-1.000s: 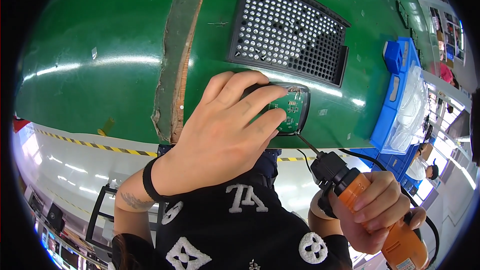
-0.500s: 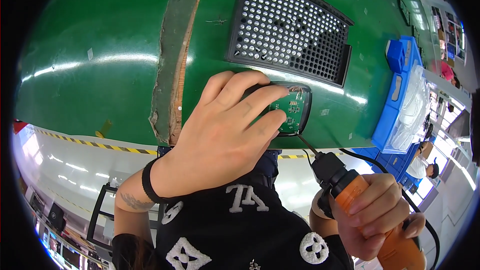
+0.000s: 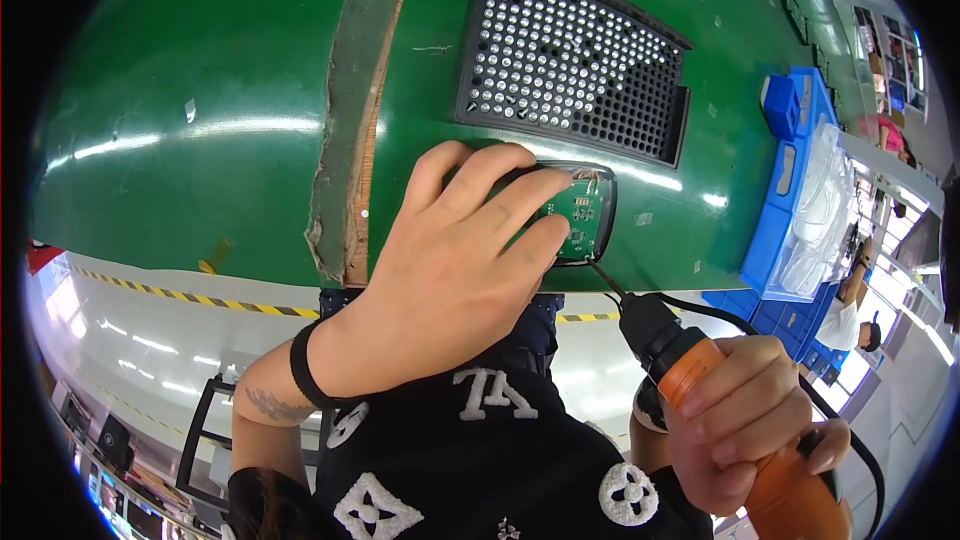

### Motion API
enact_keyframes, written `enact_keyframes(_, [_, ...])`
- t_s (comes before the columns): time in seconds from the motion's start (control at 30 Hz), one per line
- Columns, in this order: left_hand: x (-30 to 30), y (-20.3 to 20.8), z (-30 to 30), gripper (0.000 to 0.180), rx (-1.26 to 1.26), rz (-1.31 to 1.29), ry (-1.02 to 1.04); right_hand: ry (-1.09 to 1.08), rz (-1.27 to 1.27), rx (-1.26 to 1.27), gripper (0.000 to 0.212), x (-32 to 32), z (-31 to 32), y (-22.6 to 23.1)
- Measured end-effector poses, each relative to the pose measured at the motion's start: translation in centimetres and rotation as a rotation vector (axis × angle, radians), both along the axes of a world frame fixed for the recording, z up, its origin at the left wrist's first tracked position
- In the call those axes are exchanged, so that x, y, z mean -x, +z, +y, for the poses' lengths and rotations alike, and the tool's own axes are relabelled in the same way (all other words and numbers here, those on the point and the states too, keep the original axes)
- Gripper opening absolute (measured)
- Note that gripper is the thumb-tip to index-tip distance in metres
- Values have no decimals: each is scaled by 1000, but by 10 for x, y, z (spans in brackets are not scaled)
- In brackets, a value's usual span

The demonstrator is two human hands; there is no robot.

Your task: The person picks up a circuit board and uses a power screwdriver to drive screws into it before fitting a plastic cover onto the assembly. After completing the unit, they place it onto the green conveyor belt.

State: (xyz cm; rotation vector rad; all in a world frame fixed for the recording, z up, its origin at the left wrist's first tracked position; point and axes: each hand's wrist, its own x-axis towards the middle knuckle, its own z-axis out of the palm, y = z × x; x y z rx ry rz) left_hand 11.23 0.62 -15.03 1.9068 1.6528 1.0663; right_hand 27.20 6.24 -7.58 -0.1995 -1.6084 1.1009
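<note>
A green tabletop [image 3: 200, 190] fills the workroom's foreground. At its near edge lies a dark case [image 3: 609, 215] with a green circuit board [image 3: 582, 220]. The left hand [image 3: 450, 250] covers it, fingers apart; whether it grips, I cannot tell. The right hand [image 3: 745, 420] wraps an orange power screwdriver [image 3: 686, 370], bit at the case's near-right corner. Beyond sits a black tray [image 3: 472, 60]; rightward, a blue bin [image 3: 770, 230].

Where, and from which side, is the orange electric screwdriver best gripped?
Probably its orange barrel, from the person's right, where the right hand wraps it: that part is thick and rounded, slanting toward the lower right, while the thin bit points at the black housing.
</note>
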Motion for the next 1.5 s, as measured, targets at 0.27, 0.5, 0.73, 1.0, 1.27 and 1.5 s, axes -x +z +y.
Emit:
enact_keyframes(0.27, [-8,5,-8,27,-116,70,3,8,188,85,38,2,1,11])
enact_keyframes(0.5, [-3,-7,-15,25,-170,-105,12,-92,386,173,33,6,-2,16])
enact_keyframes(0.73, [-1,-4,-18,20,-188,-192,-17,9,437,234,34,7,4,19])
enact_keyframes(1.0, [9,15,-20,30,48,-73,75,11,343,215,33,11,3,16])
enact_keyframes(1.27, [15,3,-9,31,175,46,349,53,77,64,36,49,8,1])
enact_keyframes(1.5, [19,4,-10,31,167,-22,374,33,27,101,35,60,9,2])
